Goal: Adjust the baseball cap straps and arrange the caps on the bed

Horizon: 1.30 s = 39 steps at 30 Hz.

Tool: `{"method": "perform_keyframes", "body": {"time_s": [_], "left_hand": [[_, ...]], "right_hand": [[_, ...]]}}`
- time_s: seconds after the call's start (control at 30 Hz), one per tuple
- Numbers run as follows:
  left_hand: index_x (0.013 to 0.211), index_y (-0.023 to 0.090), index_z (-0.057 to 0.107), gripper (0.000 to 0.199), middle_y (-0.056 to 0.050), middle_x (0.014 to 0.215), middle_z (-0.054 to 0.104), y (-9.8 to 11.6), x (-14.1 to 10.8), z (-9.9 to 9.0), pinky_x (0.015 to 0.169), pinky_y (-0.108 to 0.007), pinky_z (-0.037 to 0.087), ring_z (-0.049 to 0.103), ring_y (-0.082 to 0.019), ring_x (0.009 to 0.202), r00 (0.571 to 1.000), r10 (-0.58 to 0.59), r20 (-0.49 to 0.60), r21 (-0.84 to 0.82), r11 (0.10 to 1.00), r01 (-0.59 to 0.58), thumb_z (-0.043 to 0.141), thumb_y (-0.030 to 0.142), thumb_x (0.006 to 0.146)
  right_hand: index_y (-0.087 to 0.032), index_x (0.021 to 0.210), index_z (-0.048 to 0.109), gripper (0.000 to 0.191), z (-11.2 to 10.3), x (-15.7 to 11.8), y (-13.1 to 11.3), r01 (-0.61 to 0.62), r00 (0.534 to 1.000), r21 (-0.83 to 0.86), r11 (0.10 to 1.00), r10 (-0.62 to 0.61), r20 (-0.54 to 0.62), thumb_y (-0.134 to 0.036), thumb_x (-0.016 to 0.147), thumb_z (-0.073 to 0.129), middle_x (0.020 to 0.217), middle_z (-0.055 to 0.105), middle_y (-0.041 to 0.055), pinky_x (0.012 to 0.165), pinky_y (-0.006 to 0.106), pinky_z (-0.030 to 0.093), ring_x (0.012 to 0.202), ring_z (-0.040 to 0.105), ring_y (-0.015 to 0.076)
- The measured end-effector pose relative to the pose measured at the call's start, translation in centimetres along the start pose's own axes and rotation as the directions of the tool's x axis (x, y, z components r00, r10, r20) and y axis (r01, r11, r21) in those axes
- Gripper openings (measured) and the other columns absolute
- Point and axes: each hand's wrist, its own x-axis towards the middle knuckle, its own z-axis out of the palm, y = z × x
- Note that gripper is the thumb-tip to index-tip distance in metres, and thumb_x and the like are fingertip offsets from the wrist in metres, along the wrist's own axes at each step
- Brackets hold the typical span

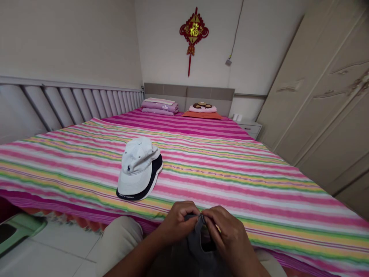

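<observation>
A dark grey cap is between my hands, close to my lap, with its rounded back opening showing. My left hand is closed, thumb and fingers pinching the cap's strap from the left. From the right, my right hand pinches the same strap, so the fingertips of both hands nearly meet. The lower part of this cap is in shadow and partly out of frame. To the left on the bed rests a stack of caps, a white cap with a small dark logo uppermost and a navy brim under it.
A striped sheet covers the bed before me. Folded purple bedding and an orange pillow lie by the headboard. A wardrobe stands right, a railing left. A green stool is at lower left.
</observation>
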Motion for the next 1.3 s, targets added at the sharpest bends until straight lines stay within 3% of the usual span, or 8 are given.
{"method": "perform_keyframes", "body": {"time_s": [0.13, 0.3, 0.5, 0.67, 0.87, 0.93, 1.13, 1.3], "left_hand": [[0.064, 0.014, 0.062, 0.016, 0.0, 0.058, 0.053, 0.2, -0.1, 0.1, 0.057, -0.021, 0.034, 0.046, -0.011, 0.058, 0.999, -0.05, -0.014, -0.104, 0.993, 0.048, 0.057, 0.026, 0.073], [0.063, 0.012, 0.06, 0.015, 0.001, 0.058, 0.054, 0.0, -0.1, 0.3, 0.056, -0.021, 0.034, 0.045, -0.01, 0.056, 0.987, -0.158, 0.018, -0.252, 0.955, 0.157, 0.057, 0.025, 0.071], [0.06, 0.012, 0.058, 0.015, 0.003, 0.054, 0.046, -0.5, -0.1, 0.1, 0.053, -0.02, 0.029, 0.038, -0.008, 0.054, 0.981, -0.194, 0.007, -0.279, 0.942, 0.188, 0.059, 0.024, 0.068], [0.061, 0.012, 0.059, 0.018, 0.003, 0.052, 0.048, -0.7, -0.3, 0.4, 0.051, -0.02, 0.028, 0.037, -0.007, 0.05, 0.951, -0.302, 0.064, -0.474, 0.83, 0.295, 0.063, 0.029, 0.066], [0.061, 0.013, 0.057, 0.021, -0.003, 0.059, 0.061, -0.3, -0.2, 0.8, 0.058, -0.024, 0.037, 0.053, -0.013, 0.057, 0.948, -0.286, 0.141, -0.727, 0.619, 0.295, 0.068, 0.031, 0.061], [0.06, 0.013, 0.057, 0.022, -0.003, 0.058, 0.061, -0.2, -0.2, 0.8, 0.057, -0.024, 0.037, 0.053, -0.012, 0.055, 0.943, -0.303, 0.138, -0.744, 0.596, 0.301, 0.069, 0.031, 0.059], [0.059, 0.011, 0.057, 0.024, 0.001, 0.05, 0.054, -0.7, -0.3, 0.7, 0.046, -0.018, 0.029, 0.044, -0.005, 0.044, 0.9, -0.425, 0.093, -0.708, 0.608, 0.36, 0.073, 0.029, 0.053], [0.062, 0.011, 0.059, 0.024, 0.0, 0.05, 0.056, -1.1, -0.5, 0.7, 0.042, -0.017, 0.027, 0.043, -0.006, 0.041, 0.897, -0.416, 0.147, -0.782, 0.506, 0.363, 0.074, 0.028, 0.051]], "right_hand": [[-0.018, 0.072, 0.053, 0.011, 0.7, -0.1, 0.6, -0.296, 0.954, 0.288, 0.911, 0.296, 0.046, -0.022, 0.079, 0.046, 0.059, 0.051, -0.0005, 0.048, 0.023, 0.036, 0.053, 0.049, 0.013], [-0.018, 0.075, 0.048, 0.017, 1.4, 0.1, 1.0, -0.572, 0.789, 0.675, 0.465, 0.536, 0.3, -0.035, 0.078, 0.049, 0.055, 0.047, -0.0036, 0.049, 0.023, 0.038, 0.049, 0.046, 0.0107], [-0.021, 0.093, 0.057, 0.016, 0.3, 0.2, 0.9, -0.268, 0.963, 0.343, 0.9, 0.254, 0.086, -0.028, 0.08, 0.05, 0.081, 0.055, 0.004, 0.057, 0.026, 0.04, 0.066, 0.052, 0.0152], [-0.02, 0.075, 0.055, 0.012, 0.7, -0.2, 0.8, -0.213, 0.976, 0.307, 0.928, 0.216, 0.027, -0.025, 0.082, 0.046, 0.069, 0.054, 0.0019, 0.054, 0.025, 0.037, 0.06, 0.048, 0.014], [-0.02, 0.077, 0.047, 0.019, 1.6, 0.1, 0.0, -0.481, 0.773, 0.846, 0.229, 0.566, 0.286, -0.037, 0.077, 0.055, 0.06, 0.054, -0.0023, 0.054, 0.022, 0.038, 0.053, 0.049, 0.011], [-0.02, 0.079, 0.048, 0.023, 1.5, 0.3, 0.0, -0.497, 0.737, 0.855, 0.147, 0.591, 0.327, -0.04, 0.074, 0.058, 0.058, 0.054, -0.0026, 0.051, 0.022, 0.036, 0.05, 0.047, 0.0101], [-0.018, 0.081, 0.057, 0.03, 0.8, 0.2, 0.9, -0.553, 0.83, 0.597, 0.581, 0.442, 0.339, -0.047, 0.078, 0.051, 0.062, 0.052, -0.0008, 0.049, 0.023, 0.03, 0.054, 0.042, 0.0115], [-0.017, 0.062, 0.05, 0.031, 0.8, 0.0, 1.7, -0.574, 0.816, 0.637, 0.514, 0.425, 0.393, -0.044, 0.073, 0.057, 0.05, 0.037, -0.0059, 0.044, 0.021, 0.022, 0.046, 0.029, 0.0073]]}}
